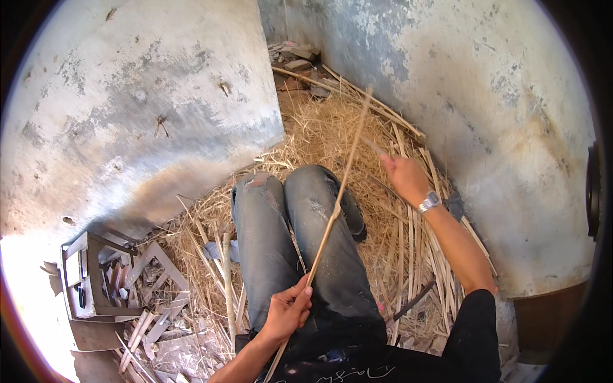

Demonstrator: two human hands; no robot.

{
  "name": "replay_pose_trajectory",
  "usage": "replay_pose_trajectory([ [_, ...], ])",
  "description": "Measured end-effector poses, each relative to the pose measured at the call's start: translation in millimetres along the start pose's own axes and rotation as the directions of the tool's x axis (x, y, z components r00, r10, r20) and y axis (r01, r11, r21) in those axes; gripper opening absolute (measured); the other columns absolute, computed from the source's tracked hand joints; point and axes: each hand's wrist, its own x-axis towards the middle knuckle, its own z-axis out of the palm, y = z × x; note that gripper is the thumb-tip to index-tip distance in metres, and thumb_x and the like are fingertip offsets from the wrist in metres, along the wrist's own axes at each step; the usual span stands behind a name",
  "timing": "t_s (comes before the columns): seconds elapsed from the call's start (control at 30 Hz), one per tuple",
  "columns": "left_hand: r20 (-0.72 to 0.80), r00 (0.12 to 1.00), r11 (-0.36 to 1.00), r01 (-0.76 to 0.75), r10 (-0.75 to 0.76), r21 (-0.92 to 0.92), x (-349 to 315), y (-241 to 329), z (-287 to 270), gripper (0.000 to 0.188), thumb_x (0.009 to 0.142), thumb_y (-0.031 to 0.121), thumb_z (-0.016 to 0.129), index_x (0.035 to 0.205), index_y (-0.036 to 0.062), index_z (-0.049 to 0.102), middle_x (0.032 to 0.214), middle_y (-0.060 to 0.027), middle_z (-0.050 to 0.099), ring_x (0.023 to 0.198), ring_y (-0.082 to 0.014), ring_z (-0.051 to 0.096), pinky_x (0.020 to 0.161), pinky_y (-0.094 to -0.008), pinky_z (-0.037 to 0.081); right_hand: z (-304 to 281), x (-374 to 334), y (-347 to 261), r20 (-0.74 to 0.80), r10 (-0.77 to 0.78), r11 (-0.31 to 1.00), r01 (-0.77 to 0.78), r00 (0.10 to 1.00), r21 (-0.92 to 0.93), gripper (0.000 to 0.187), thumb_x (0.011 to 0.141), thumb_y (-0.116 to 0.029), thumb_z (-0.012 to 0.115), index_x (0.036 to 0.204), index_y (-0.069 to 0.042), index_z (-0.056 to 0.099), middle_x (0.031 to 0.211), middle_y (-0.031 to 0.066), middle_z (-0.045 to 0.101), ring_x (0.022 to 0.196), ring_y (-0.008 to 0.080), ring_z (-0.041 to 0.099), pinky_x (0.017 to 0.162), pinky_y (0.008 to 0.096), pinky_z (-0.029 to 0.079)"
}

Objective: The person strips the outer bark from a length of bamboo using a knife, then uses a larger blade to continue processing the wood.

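Note:
My left hand [288,311] grips the lower end of a long thin cane strip [338,198] that runs up over my jeans-clad legs [300,242] toward the far wall. My right hand [403,177], wearing a wristwatch [429,202], is stretched out to the right and pinches a thin pale sliver [375,148] just beside the strip's upper part. Whether that sliver is a blade or a splinter I cannot tell. I sit on straw [319,134] with my legs stretched forward.
Weathered plaster walls [153,108] close in left and right, meeting at a corner with rubble [297,60]. Split cane strips [421,249] lie in a bundle on my right. A broken wooden frame and scraps [121,281] lie at the left. A dark curved tool [412,301] rests by my right hip.

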Motion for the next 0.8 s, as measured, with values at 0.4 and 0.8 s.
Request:
replay_pose_trajectory([
  [0.4, 0.237, 0.964, 0.983, 0.151, -0.122, -0.107, 16.4, 6.9, -8.9, 0.048, 0.114, 0.039, 0.038, 0.136, 0.0006, 0.055, 0.07, 0.0051, 0.032, 0.05, -0.004, 0.028, 0.043, -0.0221, 0.023, -14.6, -107.2, -132.9, 0.183, -0.358, 0.913, 0.303, 0.915, 0.272, 0.051, 0.098, -0.053, 0.064, 0.077, -0.007, 0.066, 0.053, 0.0144, 0.058, 0.049, 0.0355, 0.062, 0.046, 0.0452, 0.046],
  [0.8, 0.401, 0.903, 0.912, 0.285, -0.153, -0.295, 19.3, -0.8, -26.8, 0.047, 0.111, 0.048, 0.04, 0.122, 0.0042, 0.054, 0.066, 0.0022, 0.037, 0.046, -0.0057, 0.026, 0.04, -0.0225, 0.023, -4.4, -72.1, -91.5, -0.092, 0.076, 0.81, -0.008, 0.993, 0.586, 0.046, 0.105, -0.045, 0.054, 0.085, -0.004, 0.063, 0.061, 0.0154, 0.057, 0.057, 0.0333, 0.062, 0.055, 0.0445, 0.046],
])
